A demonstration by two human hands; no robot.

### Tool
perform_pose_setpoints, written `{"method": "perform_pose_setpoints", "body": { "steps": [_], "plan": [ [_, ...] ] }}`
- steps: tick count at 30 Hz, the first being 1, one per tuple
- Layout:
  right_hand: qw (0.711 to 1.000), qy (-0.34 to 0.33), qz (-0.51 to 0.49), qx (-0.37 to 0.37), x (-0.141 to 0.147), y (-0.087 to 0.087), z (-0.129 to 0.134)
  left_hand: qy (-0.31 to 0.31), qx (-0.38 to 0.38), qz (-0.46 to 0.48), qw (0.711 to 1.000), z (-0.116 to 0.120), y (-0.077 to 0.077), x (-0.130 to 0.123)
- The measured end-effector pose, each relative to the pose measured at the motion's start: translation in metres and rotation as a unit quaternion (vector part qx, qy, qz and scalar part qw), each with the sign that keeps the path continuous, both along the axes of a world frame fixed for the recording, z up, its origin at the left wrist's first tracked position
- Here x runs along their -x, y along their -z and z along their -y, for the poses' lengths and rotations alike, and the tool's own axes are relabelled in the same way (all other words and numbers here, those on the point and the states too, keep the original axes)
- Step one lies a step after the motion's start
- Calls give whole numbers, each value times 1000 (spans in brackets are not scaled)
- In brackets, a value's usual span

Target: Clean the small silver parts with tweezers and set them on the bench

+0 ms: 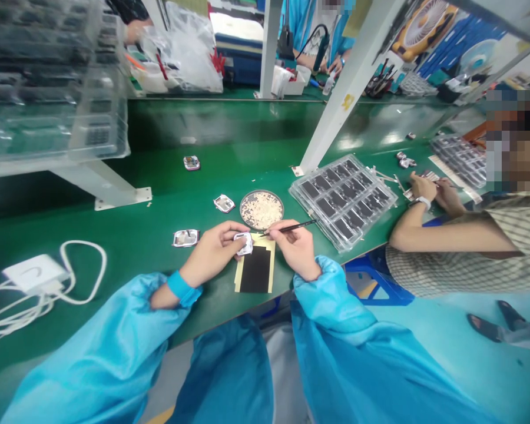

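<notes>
My left hand (214,250) is closed on a small white and silver device housing (244,242), its open side facing up. Tweezers (291,227), dark and slim, are pinched in my right hand (297,244), their tip close to the housing's right side. Below both hands lies a black sheet (255,272) on yellow backing paper (271,259). Just beyond them is a round dish (262,207) of tiny pale and dark parts. Similar housings rest to the left: one housing (186,238) beside my left hand, another (224,203) near the dish, a third (191,162) farther back.
A clear compartment tray (344,200) with dark pieces sits right of the dish. White posts (331,100) rise from the green bench. A white charger with cable (35,274) lies at left, under stacked trays (62,135). A co-worker's hands (426,188) are at right.
</notes>
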State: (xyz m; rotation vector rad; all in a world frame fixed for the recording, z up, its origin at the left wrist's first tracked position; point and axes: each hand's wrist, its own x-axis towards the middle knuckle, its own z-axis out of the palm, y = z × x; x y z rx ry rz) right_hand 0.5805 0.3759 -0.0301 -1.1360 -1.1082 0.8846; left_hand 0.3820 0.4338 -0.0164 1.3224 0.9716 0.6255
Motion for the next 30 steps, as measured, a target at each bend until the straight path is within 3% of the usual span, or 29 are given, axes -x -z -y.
{"method": "perform_pose_setpoints", "body": {
  "steps": [7,13,17,20,25,30],
  "plan": [
    [991,-50,125,16,3,7,-3,12,-108,-98,989,-6,11,8],
    [987,-55,149,13,3,6,-3,20,-105,-98,989,-8,14,10],
    [995,-32,88,17,1,2,0,16,-87,-81,993,-5,10,7],
    [998,-11,55,-22,-1,-1,2,16,-37,-38,998,-1,2,3],
    [984,-33,136,-110,1,-4,3,29,-10,-21,999,1,-3,-1],
    [975,-48,173,-132,2,-4,2,28,-17,-32,999,0,0,-1]
  ]
}}
